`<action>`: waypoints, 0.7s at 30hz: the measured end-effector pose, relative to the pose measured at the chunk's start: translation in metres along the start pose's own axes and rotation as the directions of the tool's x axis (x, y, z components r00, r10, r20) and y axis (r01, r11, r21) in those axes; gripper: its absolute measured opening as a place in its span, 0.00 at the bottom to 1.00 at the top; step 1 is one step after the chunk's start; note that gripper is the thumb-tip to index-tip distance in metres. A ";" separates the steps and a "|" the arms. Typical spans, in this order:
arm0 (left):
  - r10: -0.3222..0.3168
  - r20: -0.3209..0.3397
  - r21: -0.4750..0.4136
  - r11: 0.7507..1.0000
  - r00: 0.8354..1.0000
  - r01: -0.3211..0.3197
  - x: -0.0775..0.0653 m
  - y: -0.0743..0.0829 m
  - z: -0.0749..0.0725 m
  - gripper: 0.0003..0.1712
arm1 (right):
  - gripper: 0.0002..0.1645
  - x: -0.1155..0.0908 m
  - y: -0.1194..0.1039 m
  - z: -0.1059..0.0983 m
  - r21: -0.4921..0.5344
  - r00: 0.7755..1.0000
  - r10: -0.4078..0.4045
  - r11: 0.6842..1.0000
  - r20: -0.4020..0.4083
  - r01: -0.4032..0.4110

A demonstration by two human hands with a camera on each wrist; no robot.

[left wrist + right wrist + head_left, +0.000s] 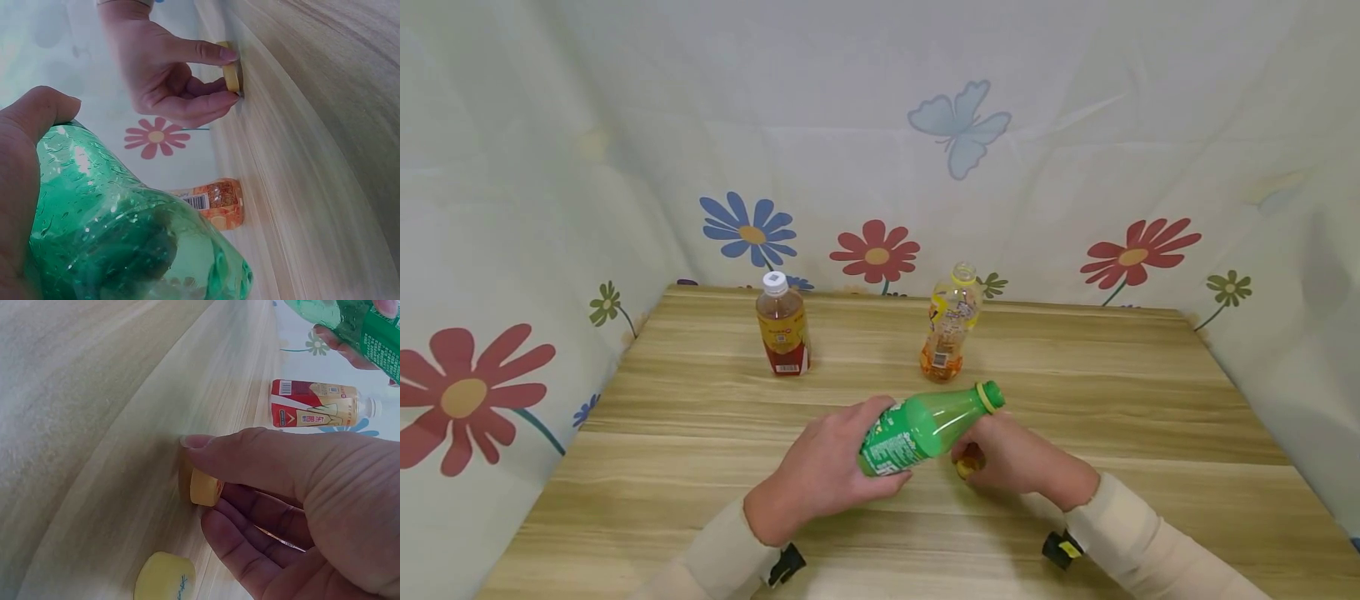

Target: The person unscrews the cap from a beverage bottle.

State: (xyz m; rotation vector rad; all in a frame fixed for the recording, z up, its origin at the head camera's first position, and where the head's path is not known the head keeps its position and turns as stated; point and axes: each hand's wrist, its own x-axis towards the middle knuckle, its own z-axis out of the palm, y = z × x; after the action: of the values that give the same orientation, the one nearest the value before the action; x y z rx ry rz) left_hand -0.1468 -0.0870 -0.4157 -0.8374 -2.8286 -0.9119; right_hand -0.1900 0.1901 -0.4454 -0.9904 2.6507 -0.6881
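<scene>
A: Where is the green bottle [921,427]?
B: In the left hand [835,458], above the near middle of the counter [647,467]. It is tilted, its base to the near left and its open mouth to the far right, with a yellowish ring round the neck.
A: And the fingers on it?
B: Clamped round the body, the thumb on the near side in the head view. The left wrist view shows droplets on the green plastic.
A: What about the right hand [1011,458]?
B: It is down low, just right of the green bottle. Its thumb and fingers pinch an orange-yellow cap [205,487] standing on edge, close to the counter; whether the two touch, I cannot quite tell.
A: Is that the only loose cap?
B: There is also a yellow cap [164,578] with blue writing, on the counter near the right hand and apart from the pinched one.
A: What stands farther off?
B: An orange bottle [953,329], upright, its mouth open, a little right of the middle on the far part of the counter. To its left, well apart, a red bottle [782,333] stands upright with a white cap [775,283] on.
A: And past those?
B: A pale cloth [835,108] printed with flowers and a blue butterfly [961,127].
</scene>
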 end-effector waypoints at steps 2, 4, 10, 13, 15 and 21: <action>0.003 -0.003 0.000 1.000 1.000 -0.003 0.000 0.000 0.000 0.42 | 0.17 0.001 0.001 0.000 0.021 1.000 -0.004 1.000 0.006 0.004; 0.006 -0.004 0.001 1.000 1.000 -0.006 0.000 0.000 0.001 0.42 | 0.19 0.001 0.002 0.000 0.048 1.000 -0.006 0.999 0.012 0.005; 0.003 -0.001 0.009 1.000 1.000 -0.003 0.001 0.000 0.001 0.42 | 0.24 0.003 0.001 -0.004 0.108 0.999 -0.001 0.994 0.043 -0.004; -0.001 -0.001 0.010 1.000 1.000 0.001 0.001 0.000 0.000 0.42 | 0.23 0.004 0.000 -0.006 0.104 0.998 0.011 0.994 0.061 -0.017; -0.004 0.002 0.012 1.000 1.000 0.004 0.001 0.000 0.000 0.42 | 0.23 0.004 -0.001 -0.006 0.100 0.997 0.021 0.995 0.069 -0.028; -0.006 0.006 0.017 1.000 1.000 0.005 0.000 0.001 -0.001 0.43 | 0.23 0.005 0.001 -0.005 0.095 0.998 0.011 0.995 0.054 -0.016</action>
State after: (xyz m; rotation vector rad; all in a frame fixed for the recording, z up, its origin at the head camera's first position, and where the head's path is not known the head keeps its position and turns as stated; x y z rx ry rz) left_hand -0.1466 -0.0868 -0.4149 -0.8321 -2.8408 -0.8862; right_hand -0.1959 0.1897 -0.4419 -0.9508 2.5505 -0.7665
